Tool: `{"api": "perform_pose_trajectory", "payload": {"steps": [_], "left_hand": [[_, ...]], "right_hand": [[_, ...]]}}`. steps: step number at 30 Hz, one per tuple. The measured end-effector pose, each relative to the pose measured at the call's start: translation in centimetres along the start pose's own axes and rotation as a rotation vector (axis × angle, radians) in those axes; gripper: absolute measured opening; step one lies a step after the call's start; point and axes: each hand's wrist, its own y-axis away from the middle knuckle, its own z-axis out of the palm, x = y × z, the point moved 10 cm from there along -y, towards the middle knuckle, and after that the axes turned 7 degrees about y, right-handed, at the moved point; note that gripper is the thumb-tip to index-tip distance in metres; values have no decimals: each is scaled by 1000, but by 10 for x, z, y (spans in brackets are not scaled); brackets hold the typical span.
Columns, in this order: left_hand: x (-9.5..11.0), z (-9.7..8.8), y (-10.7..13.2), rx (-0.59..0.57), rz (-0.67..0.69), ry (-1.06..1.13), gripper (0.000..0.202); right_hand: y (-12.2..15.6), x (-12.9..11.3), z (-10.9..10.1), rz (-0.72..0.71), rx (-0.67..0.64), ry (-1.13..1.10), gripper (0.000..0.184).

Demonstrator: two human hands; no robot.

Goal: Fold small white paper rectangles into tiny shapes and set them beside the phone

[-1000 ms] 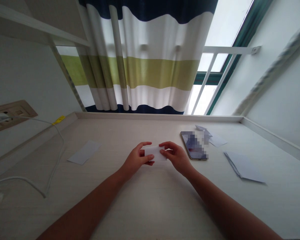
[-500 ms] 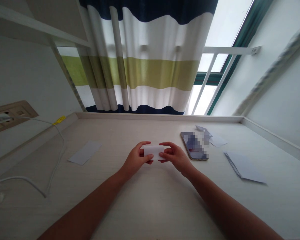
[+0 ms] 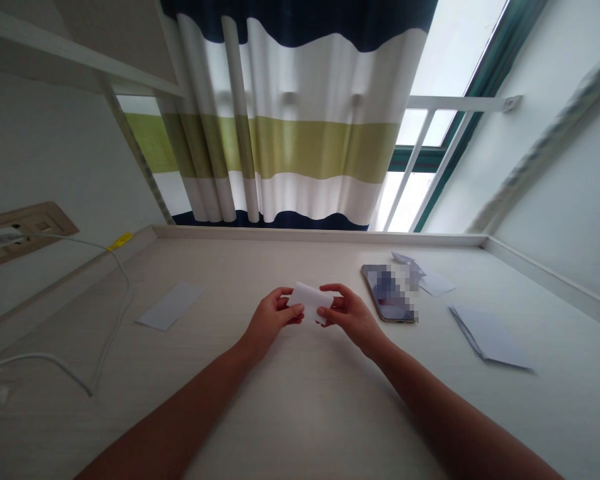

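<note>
A small white folded paper (image 3: 311, 299) is held just above the middle of the pale wooden desk (image 3: 300, 400). My left hand (image 3: 273, 319) pinches its left end between thumb and fingers. My right hand (image 3: 349, 315) grips its right end, fingers curled over the top edge. The paper is tilted, its left corner raised. Both forearms reach in from the bottom of the view.
A phone (image 3: 387, 291) lies right of my hands, with small paper scraps (image 3: 433, 280) behind it. A stack of white sheets (image 3: 487, 335) lies at the right. A single paper strip (image 3: 170, 305) and a white cable (image 3: 105, 320) lie at the left. A striped curtain (image 3: 290, 133) hangs behind.
The paper was lifted off the desk between both hands and has now tilted, with its left corner higher. My hands stayed in about the same place.
</note>
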Motion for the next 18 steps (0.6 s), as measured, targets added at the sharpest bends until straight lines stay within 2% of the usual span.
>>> {"api": "perform_pose_trajectory", "payload": {"steps": [2,5,9,14,18], "left_hand": [[3,-4,0,38,32,27,32],[5,-3,-1,29,62,26,22],[8,2,1,-2,109,-120,16],[13,12,3,-64,171,-290,9],[13,12,4,-60,169,-322,10]], "right_hand": [[1,3,4,18,-14,32,40],[2,7,11,37,-43,67,38],[4,7,20,16,-102,69,36],[3,-2,12,-46,-46,53,26],[1,0,8,-40,-16,57,28]]}}
